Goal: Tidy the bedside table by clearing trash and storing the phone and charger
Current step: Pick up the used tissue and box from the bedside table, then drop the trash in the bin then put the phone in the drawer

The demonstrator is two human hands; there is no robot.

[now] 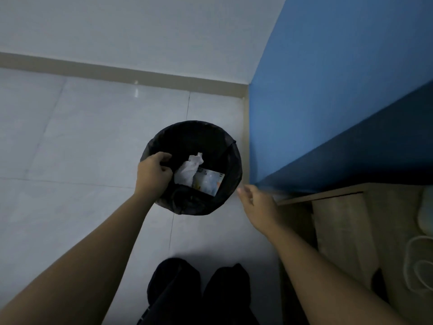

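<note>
A round bin with a black liner (225,146) stands on the pale tiled floor near the corner. My left hand (152,172) grips the liner's left rim, fingers closed over its edge. Inside the bin lie a crumpled white tissue (187,172) and a flat printed wrapper (209,182). My right hand (257,205) hovers just right of the bin, fingers loosely spread and holding nothing. At the far right, on the wooden bedside table (346,221), a coiled white charger cable (419,266) shows partly. No phone is visible.
A blue wall (328,90) rises right of the bin, above the table. A white wall and beige skirting (117,71) run across the back. My dark-clothed legs (196,292) are at the bottom. A white object (426,212) sits at the table's right edge.
</note>
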